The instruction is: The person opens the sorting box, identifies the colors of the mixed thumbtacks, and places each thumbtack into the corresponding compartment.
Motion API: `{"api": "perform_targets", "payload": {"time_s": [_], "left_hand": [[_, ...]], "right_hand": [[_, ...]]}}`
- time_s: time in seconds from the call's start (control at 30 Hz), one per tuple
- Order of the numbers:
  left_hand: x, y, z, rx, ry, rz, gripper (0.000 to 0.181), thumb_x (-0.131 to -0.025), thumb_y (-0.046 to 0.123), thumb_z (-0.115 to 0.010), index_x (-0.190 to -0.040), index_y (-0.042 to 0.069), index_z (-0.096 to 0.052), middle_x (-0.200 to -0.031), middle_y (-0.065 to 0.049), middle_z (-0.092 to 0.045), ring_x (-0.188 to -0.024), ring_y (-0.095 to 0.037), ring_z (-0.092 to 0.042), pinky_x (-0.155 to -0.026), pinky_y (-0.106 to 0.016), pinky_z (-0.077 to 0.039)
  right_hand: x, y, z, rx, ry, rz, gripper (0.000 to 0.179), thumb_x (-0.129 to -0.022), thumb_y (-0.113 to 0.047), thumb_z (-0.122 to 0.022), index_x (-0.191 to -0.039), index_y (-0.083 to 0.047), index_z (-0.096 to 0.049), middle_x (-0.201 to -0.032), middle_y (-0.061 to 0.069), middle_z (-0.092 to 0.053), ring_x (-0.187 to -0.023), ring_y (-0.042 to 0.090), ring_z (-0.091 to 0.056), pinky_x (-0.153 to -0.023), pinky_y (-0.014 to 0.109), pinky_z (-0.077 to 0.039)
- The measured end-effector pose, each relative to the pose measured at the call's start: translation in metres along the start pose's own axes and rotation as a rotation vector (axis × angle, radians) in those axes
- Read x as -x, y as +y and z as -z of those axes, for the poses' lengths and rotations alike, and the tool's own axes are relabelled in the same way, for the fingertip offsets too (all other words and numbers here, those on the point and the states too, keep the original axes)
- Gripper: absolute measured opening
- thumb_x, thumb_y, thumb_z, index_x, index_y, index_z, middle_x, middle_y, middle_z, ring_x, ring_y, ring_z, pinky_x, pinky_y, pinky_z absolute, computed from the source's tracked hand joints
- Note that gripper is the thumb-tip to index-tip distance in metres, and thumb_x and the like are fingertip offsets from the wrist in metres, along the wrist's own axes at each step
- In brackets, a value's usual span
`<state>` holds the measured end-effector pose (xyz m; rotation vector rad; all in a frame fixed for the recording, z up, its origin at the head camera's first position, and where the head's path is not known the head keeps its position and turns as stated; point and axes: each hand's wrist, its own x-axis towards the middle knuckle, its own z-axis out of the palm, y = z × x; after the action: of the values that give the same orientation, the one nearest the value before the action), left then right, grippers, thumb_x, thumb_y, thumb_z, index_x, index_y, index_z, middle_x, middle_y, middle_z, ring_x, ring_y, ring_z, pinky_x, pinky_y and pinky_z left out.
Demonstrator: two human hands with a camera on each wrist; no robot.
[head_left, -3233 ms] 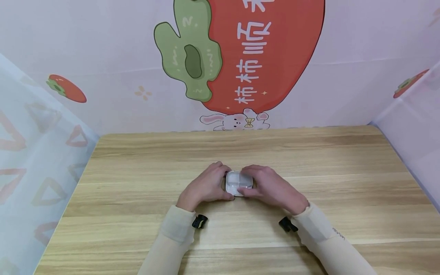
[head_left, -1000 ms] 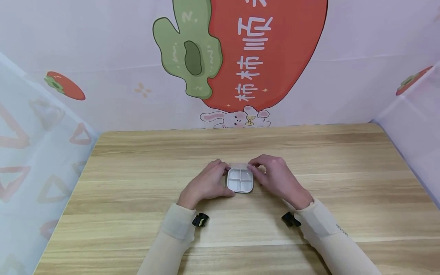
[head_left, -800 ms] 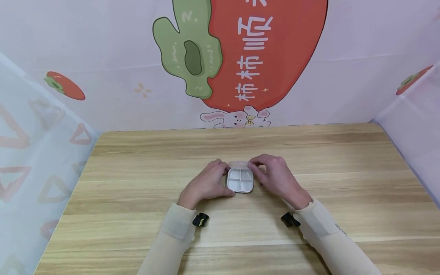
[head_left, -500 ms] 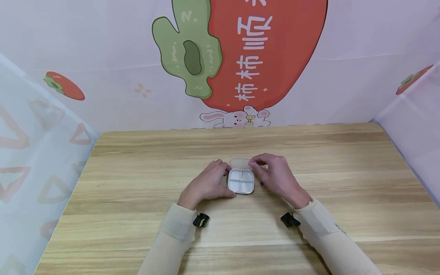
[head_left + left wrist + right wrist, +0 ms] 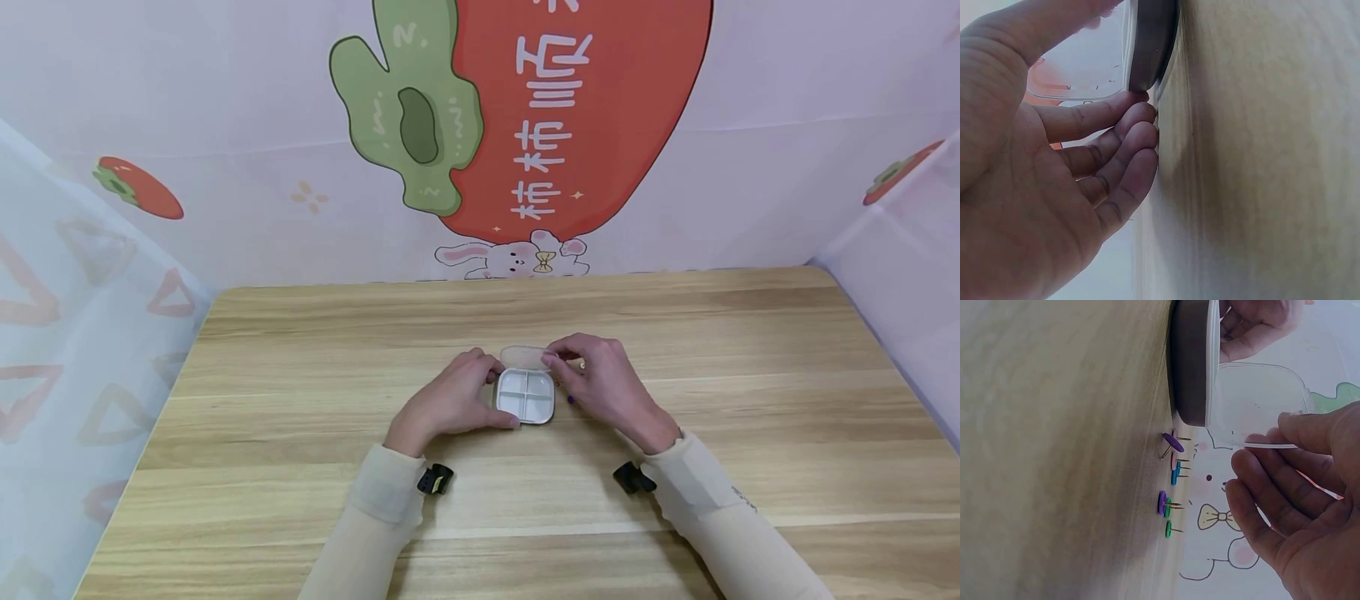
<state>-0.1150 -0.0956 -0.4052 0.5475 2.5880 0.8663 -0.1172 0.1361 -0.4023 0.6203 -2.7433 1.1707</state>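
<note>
A small pill box (image 5: pixel 526 397) with a white interior split by a cross-shaped divider sits on the table, its compartments bare. Its clear lid (image 5: pixel 522 358) stands raised at the back. My left hand (image 5: pixel 450 400) grips the left side of the box, thumb at the front edge and fingers at the back corner. With thumb and fingers, my right hand (image 5: pixel 609 387) pinches the lid's right edge. In the right wrist view, several thumbtacks lie beside the box, among them a purple thumbtack (image 5: pixel 1173 442), a blue thumbtack (image 5: pixel 1175 473) and a green thumbtack (image 5: pixel 1169 529).
A wood-grain table (image 5: pixel 300 358) lies under both hands. Behind it hangs a pale cloth backdrop (image 5: pixel 247 217) with a large red persimmon print, and similar cloth borders both sides. A black wrist mount (image 5: pixel 435 479) sits at the left cuff.
Since the first frame, the lid has swung up and back off the box, with my right hand following it to the rear. Thumbtacks have come into sight beside the box. The left hand has barely moved.
</note>
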Motion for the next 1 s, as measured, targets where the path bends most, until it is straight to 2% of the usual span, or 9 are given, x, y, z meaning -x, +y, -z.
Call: {"api": "perform_targets", "payload": {"time_s": [0.73,1.0], "left_hand": [[0.000,0.003,-0.001,-0.024,0.006,0.023,0.070,-0.073,0.042,-0.092,-0.125,0.004,-0.065,-0.116,-0.002,-0.058,-0.107,-0.017,-0.053,-0.097,-0.036,-0.047],[0.007,0.003,0.009,-0.015,0.047,0.046,0.069,-0.070,0.042,-0.094,-0.121,0.003,-0.067,-0.115,-0.005,-0.064,-0.103,-0.020,-0.058,-0.095,-0.038,-0.049]], "right_hand": [[0.001,0.002,0.001,-0.022,0.024,-0.080,0.012,-0.096,-0.016,-0.073,-0.102,-0.006,-0.077,-0.095,0.004,-0.076,-0.089,0.020,-0.072,-0.073,0.040,-0.058],[-0.001,0.002,0.010,-0.006,-0.049,-0.098,0.022,-0.092,-0.023,-0.078,-0.106,-0.007,-0.076,-0.102,0.005,-0.074,-0.096,0.023,-0.070,-0.082,0.045,-0.057]]}}
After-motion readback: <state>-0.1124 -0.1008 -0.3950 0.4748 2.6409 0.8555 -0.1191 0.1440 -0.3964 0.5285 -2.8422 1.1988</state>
